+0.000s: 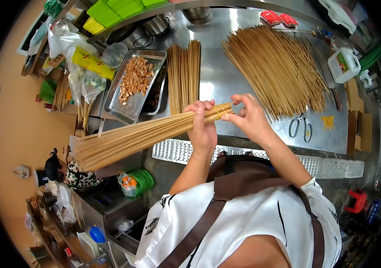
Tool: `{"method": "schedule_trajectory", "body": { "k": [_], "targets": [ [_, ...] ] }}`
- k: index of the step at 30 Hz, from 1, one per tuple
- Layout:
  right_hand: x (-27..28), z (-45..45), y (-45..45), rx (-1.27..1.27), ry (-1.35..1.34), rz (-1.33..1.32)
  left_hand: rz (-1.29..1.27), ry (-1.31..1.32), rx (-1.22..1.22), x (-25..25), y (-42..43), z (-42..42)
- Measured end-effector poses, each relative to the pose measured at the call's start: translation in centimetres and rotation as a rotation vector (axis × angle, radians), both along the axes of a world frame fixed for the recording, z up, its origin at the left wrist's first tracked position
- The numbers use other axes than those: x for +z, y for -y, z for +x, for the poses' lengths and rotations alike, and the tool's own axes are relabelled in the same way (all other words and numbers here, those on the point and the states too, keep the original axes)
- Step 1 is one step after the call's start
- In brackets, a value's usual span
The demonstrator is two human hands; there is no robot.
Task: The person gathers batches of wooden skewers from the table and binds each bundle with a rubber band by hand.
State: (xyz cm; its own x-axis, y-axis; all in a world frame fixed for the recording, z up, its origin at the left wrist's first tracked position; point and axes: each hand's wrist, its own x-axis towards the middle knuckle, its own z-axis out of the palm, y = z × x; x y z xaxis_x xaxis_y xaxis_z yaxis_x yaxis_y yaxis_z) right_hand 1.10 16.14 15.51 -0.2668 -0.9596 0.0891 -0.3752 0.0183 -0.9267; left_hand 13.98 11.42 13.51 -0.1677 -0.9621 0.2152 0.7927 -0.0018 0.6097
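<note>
My left hand is closed around a bundle of thin bamboo skewers, near its right end. The long end of the bundle fans out to the left, above the counter's front edge. Yellow rubber band strands are wrapped around the right end. My right hand pinches at this band, thumb below and fingers above. On the counter beyond lie tied-looking bundles of skewers and a wide loose heap of skewers. Scissors and a small pile of yellow rubber bands lie to the right.
A metal tray of chopped brownish pieces stands at the left of the steel counter. A white jug and red packets sit at the right and back. Another person is at lower left, near a green bag.
</note>
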Motion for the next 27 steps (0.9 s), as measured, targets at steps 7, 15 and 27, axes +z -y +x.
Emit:
{"method": "schedule_trajectory", "body": {
  "k": [7,15,27],
  "targets": [
    [-0.4,0.3,0.7,0.023,0.19,0.01,-0.052,0.028,0.06,0.5,0.0,-0.1],
    [-1.9,1.7,2.0,0.262,0.852,0.247,0.343,-0.359,-0.15,-1.1,1.1,0.9],
    [-1.9,3.4,0.5,0.086,0.994,0.162,0.208,-0.295,-0.15,0.6,1.8,1.0]
  ]
}}
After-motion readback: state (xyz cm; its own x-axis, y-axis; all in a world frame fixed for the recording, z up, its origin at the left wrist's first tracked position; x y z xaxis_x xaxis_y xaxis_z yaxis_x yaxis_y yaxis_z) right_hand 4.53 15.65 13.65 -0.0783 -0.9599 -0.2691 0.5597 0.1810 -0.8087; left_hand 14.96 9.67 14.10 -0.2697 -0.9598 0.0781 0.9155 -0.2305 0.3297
